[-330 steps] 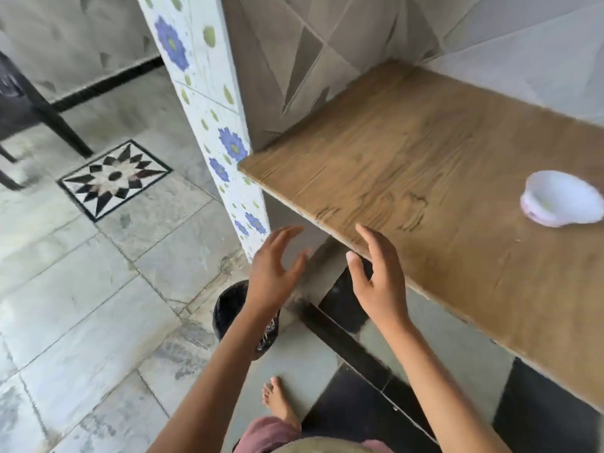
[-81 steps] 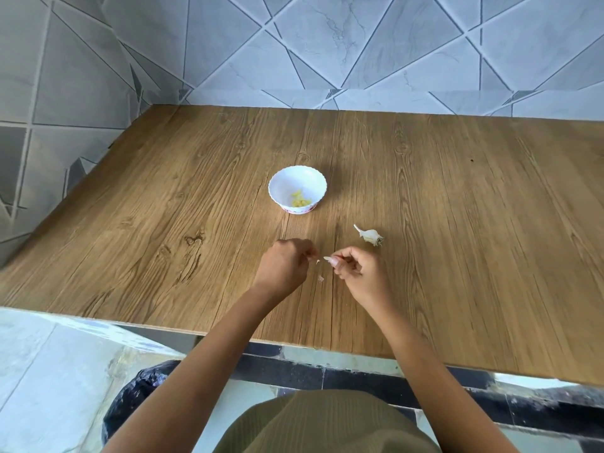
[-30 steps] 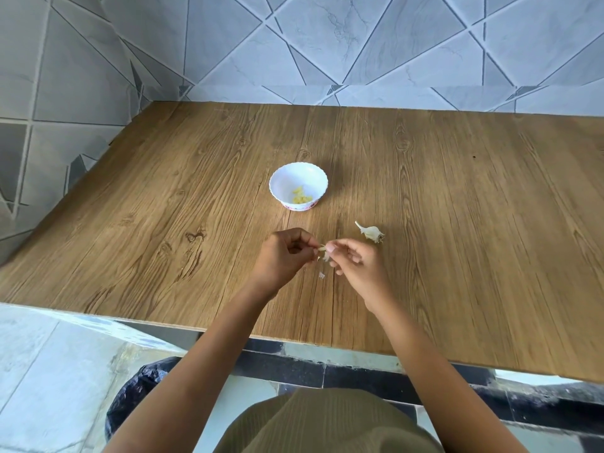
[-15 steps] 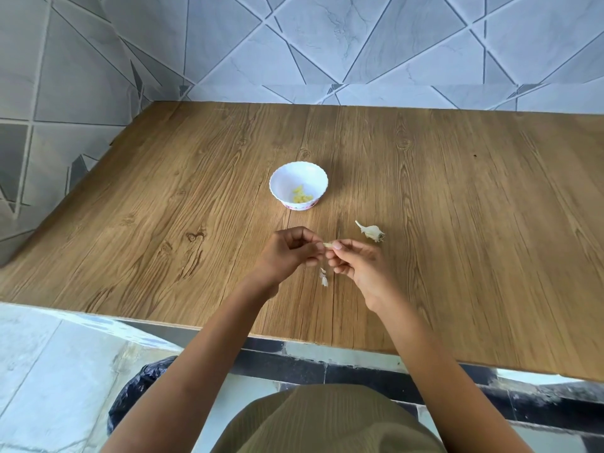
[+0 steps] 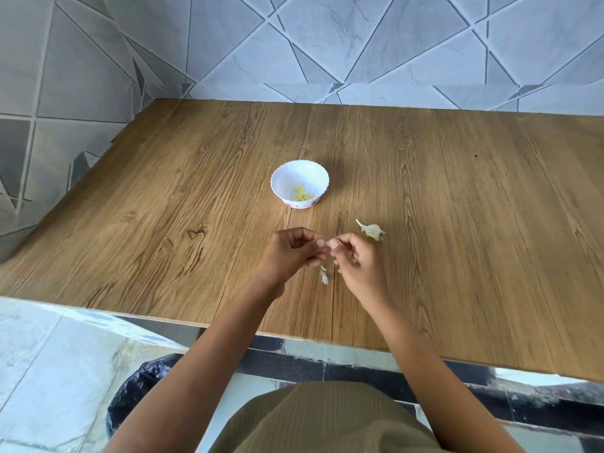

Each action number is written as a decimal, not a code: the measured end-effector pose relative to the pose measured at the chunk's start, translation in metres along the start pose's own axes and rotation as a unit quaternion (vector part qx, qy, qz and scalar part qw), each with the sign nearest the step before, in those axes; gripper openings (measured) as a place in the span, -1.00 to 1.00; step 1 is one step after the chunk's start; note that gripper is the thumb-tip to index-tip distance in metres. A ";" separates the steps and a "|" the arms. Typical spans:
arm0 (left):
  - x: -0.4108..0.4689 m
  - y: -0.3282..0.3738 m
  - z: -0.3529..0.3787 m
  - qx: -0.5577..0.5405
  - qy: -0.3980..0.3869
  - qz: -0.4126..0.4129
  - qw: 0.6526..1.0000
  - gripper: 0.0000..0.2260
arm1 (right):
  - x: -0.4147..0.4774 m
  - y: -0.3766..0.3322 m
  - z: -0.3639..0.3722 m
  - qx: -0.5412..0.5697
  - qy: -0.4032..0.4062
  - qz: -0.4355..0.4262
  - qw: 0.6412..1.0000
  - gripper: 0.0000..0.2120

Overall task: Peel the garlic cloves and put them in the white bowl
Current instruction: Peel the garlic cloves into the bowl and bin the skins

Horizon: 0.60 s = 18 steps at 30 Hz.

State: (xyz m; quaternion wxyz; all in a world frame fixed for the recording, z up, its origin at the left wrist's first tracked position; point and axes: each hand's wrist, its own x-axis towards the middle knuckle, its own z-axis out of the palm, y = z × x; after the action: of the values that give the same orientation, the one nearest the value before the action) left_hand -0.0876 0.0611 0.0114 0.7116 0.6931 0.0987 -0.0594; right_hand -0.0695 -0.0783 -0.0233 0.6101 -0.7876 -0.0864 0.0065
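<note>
Left hand (image 5: 291, 253) and right hand (image 5: 356, 259) drawn closer, fingers clamped on garlic clove (image 5: 327, 242).
White bowl (image 5: 289, 178) is seen at 12 o'clock.

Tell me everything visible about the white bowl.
The white bowl is small, round, with a scalloped rim and a pink patterned band near its base; it looks like plastic. It stands upright on the wooden counter, beyond the left hand and right hand, touched by neither. A few pale yellow peeled cloves lie in its bottom.
</note>
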 end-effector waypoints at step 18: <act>-0.001 -0.002 -0.007 -0.050 0.012 -0.025 0.998 -0.90 | 0.002 0.011 -0.005 -0.053 0.055 -0.072 0.994 -0.79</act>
State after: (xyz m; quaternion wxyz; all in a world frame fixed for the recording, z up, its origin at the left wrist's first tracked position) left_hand -0.0893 0.0683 0.0091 0.7423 0.6547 0.1275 -0.0643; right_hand -0.0651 -0.0851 -0.0323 0.5702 -0.8097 -0.1094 -0.0856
